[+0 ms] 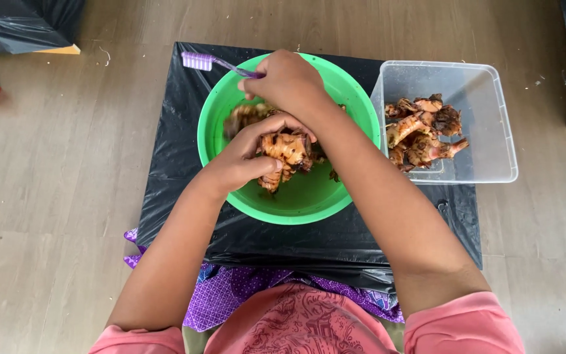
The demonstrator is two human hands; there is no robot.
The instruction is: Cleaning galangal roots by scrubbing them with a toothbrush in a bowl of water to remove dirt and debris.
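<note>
Left hand (pixel 247 157) clamped on a knobbly orange-brown root (pixel 285 149) over the green bowl (pixel 355 98), mid black-covered worktop (pixel 178 144). Root's long axis runs roughly near-to-far, stubby end toward the person. Right hand (pixel 289 82) closed around a purple toothbrush (pixel 212 63) (bristle head pointing left, past the bowl's far-left rim). More roots (pixel 420 130) in the clear tub (pixel 492 131) at the right edge.

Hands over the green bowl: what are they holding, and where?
The left hand holds a knobbly brown root around its middle. The right hand holds a purple toothbrush by its handle.
</note>
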